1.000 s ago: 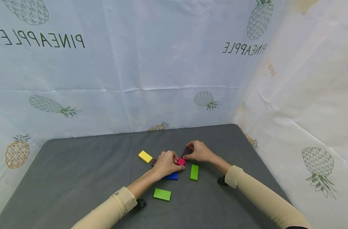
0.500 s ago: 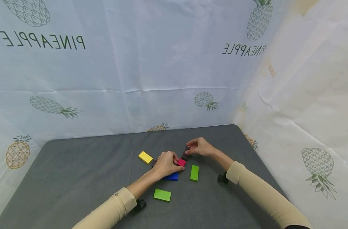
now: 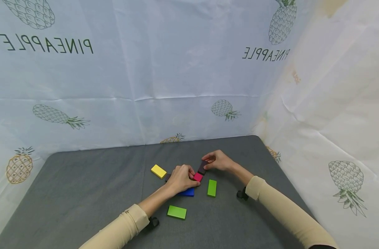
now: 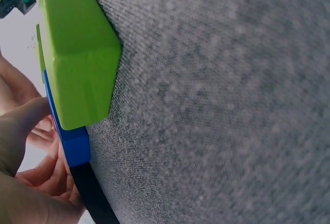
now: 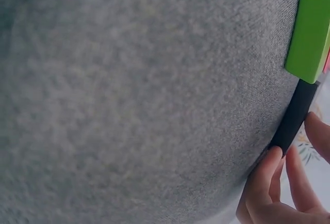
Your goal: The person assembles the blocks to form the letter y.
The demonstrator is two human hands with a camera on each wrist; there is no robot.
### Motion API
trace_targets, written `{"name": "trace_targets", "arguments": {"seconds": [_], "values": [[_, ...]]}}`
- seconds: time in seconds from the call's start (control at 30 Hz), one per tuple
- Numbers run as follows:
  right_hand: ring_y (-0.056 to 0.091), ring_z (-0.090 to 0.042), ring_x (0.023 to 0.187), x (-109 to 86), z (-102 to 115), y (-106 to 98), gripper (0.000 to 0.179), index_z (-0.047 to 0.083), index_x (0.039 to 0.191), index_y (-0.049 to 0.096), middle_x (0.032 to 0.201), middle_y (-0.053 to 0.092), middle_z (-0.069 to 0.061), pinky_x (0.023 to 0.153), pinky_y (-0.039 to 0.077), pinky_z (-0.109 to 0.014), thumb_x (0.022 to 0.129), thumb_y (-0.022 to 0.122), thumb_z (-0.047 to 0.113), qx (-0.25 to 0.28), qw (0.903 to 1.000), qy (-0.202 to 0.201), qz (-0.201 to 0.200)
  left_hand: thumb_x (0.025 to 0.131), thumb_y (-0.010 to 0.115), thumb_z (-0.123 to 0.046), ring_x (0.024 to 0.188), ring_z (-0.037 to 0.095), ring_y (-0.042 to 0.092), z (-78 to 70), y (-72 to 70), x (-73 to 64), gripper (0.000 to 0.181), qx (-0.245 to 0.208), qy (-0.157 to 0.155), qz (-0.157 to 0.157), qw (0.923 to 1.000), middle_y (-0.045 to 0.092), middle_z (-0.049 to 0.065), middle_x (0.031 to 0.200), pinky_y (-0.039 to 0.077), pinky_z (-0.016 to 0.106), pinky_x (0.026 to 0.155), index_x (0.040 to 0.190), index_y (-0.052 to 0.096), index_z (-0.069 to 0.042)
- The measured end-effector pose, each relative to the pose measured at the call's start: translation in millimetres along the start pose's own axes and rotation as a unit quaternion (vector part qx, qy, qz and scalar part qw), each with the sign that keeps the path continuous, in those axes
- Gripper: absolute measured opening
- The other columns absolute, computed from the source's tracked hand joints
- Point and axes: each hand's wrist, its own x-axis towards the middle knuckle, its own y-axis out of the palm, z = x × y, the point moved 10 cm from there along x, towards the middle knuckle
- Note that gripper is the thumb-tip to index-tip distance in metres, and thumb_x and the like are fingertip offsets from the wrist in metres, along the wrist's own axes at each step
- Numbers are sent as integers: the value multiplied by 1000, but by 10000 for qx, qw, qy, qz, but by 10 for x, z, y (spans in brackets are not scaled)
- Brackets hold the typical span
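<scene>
With thumb and fingers my left hand (image 3: 179, 180) pinches a pinkish-red block (image 3: 198, 177) flat on the table. My right hand (image 3: 218, 161) holds a black block (image 3: 202, 168) by its sides, its near end against the red block's far edge. The right wrist view shows fingers and thumb on either side of that black block (image 5: 296, 113). Under the left hand lies a blue block (image 3: 187, 192), partly covered. Another dark block (image 3: 168, 177) peeks out behind the left hand, mostly hidden.
A yellow block (image 3: 158, 171) lies at the left of the group. One green block (image 3: 211, 188) rests right of the red one, another green block (image 3: 177, 212) nearer the front. A grey cloth (image 3: 92, 193) covers the table; a pineapple-print curtain (image 3: 177, 69) hangs behind.
My right hand has shifted slightly away from me, its thumb sliding back along the black block, so more of that block shows. The left hand stays on the red block.
</scene>
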Motion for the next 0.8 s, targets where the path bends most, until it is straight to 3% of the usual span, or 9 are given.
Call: {"name": "trace_targets", "arguments": {"seconds": [0.27,0.5,0.8], "values": [[69,-38,127,-8,76,5,41,-4,134,72,139,72,-25,109,58,-48,97,82,10,-169,9996,-230,-4,82,95,-26,68,0,65,200,124,89,29,-79,226,-102,9997,76,-1,83,56,22,63,94,76,-7],[70,-37,126,-22,104,23,41,-4,134,73,139,72,-25,108,59,-47,97,82,11,-142,9995,-285,53,83,93,-16,67,4,64,-21,-18,-4,25,-37,169,-65,9998,75,4,81,55,24,63,93,75,-2],[71,-34,122,-10,112,36,40,-5,133,73,137,72,-25,106,60,-44,96,82,9,-164,9993,-332,74,85,92,-16,68,5,65,-23,-29,-6,22,-58,58,-49,10000,76,5,83,54,23,64,95,78,-3]]}}
